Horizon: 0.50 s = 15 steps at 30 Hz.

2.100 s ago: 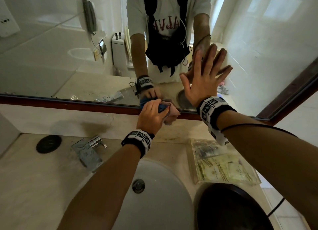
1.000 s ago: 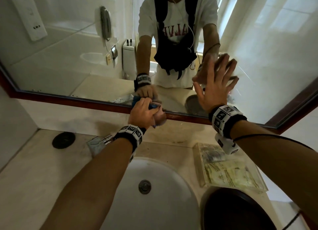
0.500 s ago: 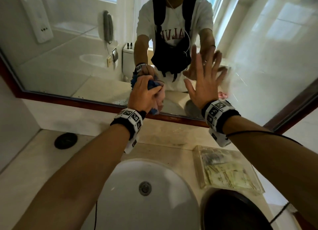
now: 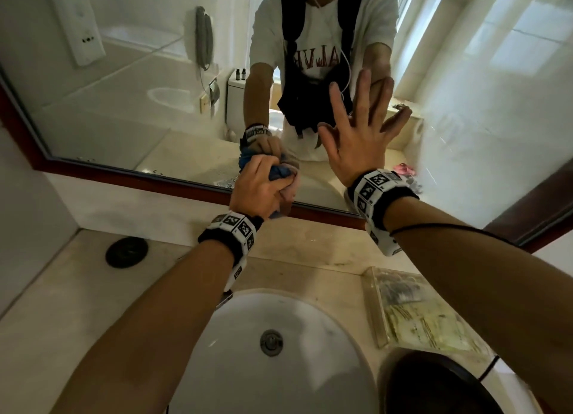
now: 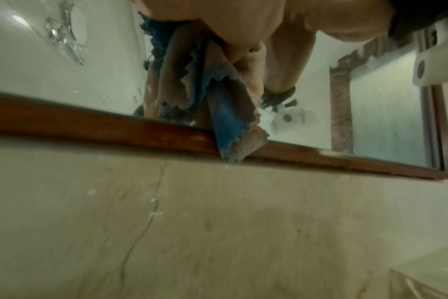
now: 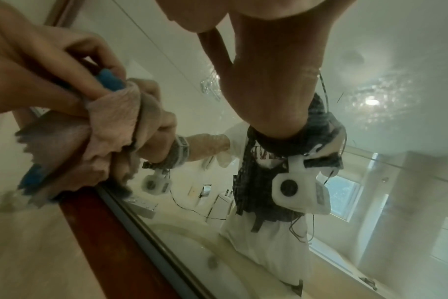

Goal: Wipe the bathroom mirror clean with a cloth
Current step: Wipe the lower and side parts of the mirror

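A large mirror in a dark red-brown frame hangs above the counter. My left hand grips a bunched pink and blue cloth and presses it against the glass just above the lower frame. In the left wrist view the cloth hangs over the frame. In the right wrist view the cloth sits wadded in the left hand's fingers. My right hand lies flat on the mirror with its fingers spread, to the right of the cloth.
A white basin with a metal drain sits below my arms in a beige stone counter. A clear tray of sachets lies at the right, a dark round object at the bottom right, a black disc at the left.
The left hand rose with the cloth half a second ago and has come back down toward the lower frame. The right hand stays flat on the glass.
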Available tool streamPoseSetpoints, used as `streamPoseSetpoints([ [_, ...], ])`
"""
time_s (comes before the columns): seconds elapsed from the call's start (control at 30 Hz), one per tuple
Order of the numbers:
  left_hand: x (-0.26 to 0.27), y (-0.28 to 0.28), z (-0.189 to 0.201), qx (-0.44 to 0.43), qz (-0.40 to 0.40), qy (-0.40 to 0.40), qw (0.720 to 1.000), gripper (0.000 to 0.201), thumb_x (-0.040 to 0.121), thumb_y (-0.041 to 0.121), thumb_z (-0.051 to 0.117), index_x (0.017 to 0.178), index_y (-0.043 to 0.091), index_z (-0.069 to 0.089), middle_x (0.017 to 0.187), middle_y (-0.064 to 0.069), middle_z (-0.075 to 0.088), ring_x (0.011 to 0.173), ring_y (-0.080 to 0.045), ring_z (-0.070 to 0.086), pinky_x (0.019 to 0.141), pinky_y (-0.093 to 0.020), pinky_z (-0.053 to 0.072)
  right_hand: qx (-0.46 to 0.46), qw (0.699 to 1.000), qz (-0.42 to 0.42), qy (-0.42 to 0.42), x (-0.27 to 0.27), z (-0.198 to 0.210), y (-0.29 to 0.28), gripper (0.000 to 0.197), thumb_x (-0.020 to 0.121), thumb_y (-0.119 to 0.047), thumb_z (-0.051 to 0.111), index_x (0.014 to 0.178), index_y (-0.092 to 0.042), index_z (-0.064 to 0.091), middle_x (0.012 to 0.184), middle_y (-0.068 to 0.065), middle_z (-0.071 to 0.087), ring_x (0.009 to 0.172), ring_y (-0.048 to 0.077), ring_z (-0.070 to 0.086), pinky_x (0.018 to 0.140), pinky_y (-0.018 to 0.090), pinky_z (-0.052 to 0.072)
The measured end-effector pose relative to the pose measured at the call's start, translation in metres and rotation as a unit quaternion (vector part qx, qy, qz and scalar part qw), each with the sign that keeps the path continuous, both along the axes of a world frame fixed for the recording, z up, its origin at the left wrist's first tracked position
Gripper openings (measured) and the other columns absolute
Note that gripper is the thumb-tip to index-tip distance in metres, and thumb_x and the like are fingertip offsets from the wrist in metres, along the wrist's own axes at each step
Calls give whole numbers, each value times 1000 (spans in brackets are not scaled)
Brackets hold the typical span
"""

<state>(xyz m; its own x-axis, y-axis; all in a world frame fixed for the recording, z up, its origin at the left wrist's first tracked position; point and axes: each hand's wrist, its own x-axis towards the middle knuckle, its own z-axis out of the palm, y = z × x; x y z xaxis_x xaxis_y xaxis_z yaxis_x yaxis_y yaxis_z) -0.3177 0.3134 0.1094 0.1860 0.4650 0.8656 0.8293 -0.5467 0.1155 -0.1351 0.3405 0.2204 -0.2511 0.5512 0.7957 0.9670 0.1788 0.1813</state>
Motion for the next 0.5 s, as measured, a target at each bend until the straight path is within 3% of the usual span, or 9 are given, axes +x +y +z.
streamPoseSetpoints([
  [0.2, -7, -3, -35, 7, -3, 19, 1000, 10, 89, 17, 68, 84, 17, 77, 99, -18, 65, 95, -34, 56, 80, -43, 51, 21, 999, -14, 23, -6, -10, 2, 58, 101, -52, 38, 153, -32, 24, 159, 19, 23, 143, 51, 16, 104, 78, 6],
  [0.33, -7, 0, -37, 5, 0, 7, 1000, 10, 89, 18, 70, 82, 16, 76, 98, -18, 65, 94, -34, 57, 80, -43, 51, -14, 999, -14, 50, -14, -20, -3, 66, 98, -60, 39, 154, -30, 22, 160, 19, 16, 144, 50, 10, 104, 76, -1],
  [0.43, -4, -6, -24, -15, -7, 1, 1000, 19, 91, 23, 65, 83, 11, 76, 101, -21, 64, 98, -33, 55, 79, -44, 53, -40, 998, -15, 55, -13, -26, -4, 72, 96, -65, 38, 155, -31, 17, 161, 19, 13, 145, 50, 7, 104, 76, -2],
  [0.5, -1, -9, -1, -8, 12, -24, 1000, 24, 88, 27, 63, 92, 6, 73, 106, -21, 62, 102, -29, 51, 82, -41, 54, -47, 997, -14, 53, -13, -26, -4, 72, 95, -66, 36, 155, -31, 16, 161, 19, 13, 145, 50, 8, 104, 76, -2],
])
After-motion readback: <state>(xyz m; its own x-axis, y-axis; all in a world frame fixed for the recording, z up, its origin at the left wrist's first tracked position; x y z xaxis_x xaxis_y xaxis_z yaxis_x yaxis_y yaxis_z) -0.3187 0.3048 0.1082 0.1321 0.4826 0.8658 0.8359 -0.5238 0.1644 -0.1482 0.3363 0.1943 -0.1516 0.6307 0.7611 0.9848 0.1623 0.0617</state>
